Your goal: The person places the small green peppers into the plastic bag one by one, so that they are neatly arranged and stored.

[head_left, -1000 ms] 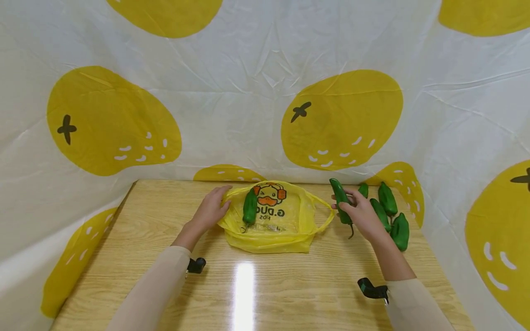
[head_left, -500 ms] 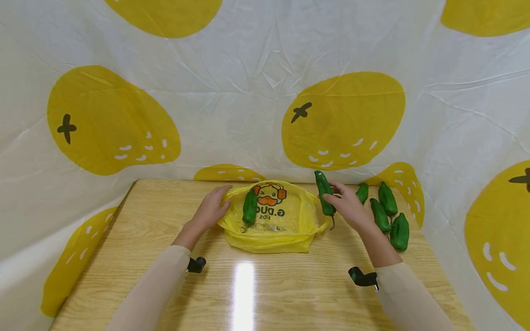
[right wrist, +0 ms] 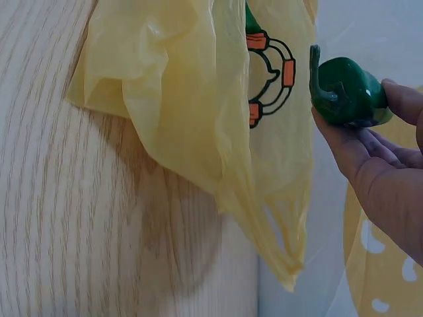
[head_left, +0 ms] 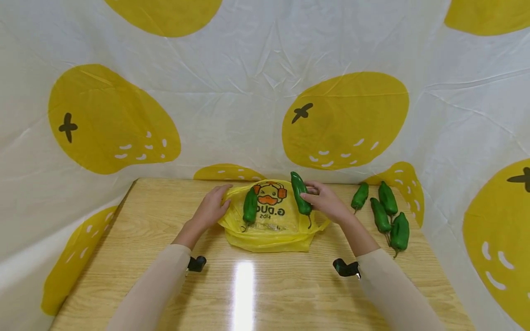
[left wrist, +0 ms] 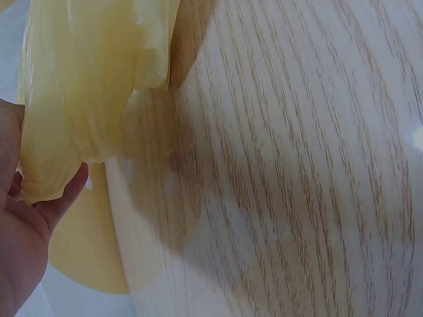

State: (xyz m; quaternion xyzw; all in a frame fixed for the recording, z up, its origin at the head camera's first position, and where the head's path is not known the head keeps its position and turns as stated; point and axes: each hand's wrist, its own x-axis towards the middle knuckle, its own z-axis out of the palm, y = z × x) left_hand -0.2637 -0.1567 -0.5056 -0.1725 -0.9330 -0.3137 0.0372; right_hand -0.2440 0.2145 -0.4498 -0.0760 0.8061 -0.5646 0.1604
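Note:
A yellow plastic bag (head_left: pixel 269 243) with a duck print lies spread open on the table, one green pepper (head_left: pixel 250 207) inside its left part. My left hand (head_left: pixel 211 207) pinches the bag's left edge; in the left wrist view its fingers (left wrist: pixel 66 195) curl round the thin yellow film. Between thumb and fingers, my right hand (head_left: pixel 329 202) grips another green pepper (head_left: pixel 300 195), tip up and stem down, over the right part of the bag. The right wrist view shows this pepper's stem end (right wrist: pixel 347 89) beside the bag's printed wall (right wrist: pixel 281 139).
Several more green peppers (head_left: pixel 388 197) lie in a group at the right of the wooden table (head_left: pixel 290 289). A white cloth (head_left: pixel 232 115) with yellow fruit shapes hangs behind the table and along its sides.
My right hand has carried its pepper leftward from beside the pepper group to over the bag. The left hand and the bag's left edge have stayed in place.

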